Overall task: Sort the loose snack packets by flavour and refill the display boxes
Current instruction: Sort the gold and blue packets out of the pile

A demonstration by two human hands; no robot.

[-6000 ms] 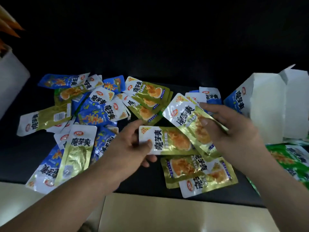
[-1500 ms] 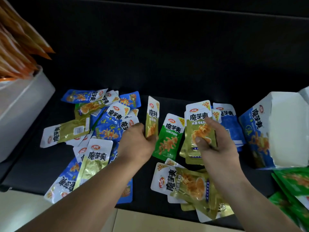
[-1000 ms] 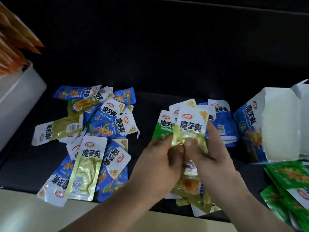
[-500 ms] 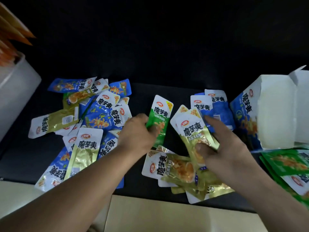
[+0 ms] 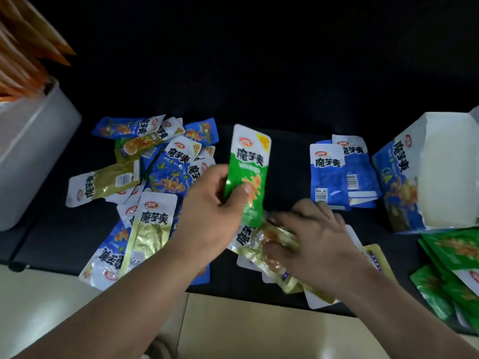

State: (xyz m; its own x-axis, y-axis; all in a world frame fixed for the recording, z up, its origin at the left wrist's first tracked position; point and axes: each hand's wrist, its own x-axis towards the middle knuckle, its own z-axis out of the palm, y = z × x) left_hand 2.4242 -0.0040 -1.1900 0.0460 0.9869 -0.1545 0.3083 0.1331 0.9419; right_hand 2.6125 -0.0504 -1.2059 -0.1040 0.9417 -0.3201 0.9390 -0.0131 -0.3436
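Note:
My left hand (image 5: 212,206) grips a green snack packet (image 5: 248,172) and holds it upright above the dark surface. My right hand (image 5: 316,242) lies palm-down on a small stack of gold packets (image 5: 269,244) near the front edge, fingers on the top one. A mixed heap of blue and gold packets (image 5: 160,182) lies to the left. Two short stacks of blue packets (image 5: 339,174) sit right of centre, beside an open blue display box (image 5: 396,182) with white flaps. Green packets (image 5: 456,265) are piled at the far right.
A white bin (image 5: 33,151) with orange packets (image 5: 23,55) sticking out stands at the far left. The dark surface (image 5: 285,161) ends at a front edge over a pale floor (image 5: 259,330). A dark wall rises behind.
My left hand has lifted the green packet higher and turned it upright. My right hand has brought its gold packets down onto the stack near the front edge.

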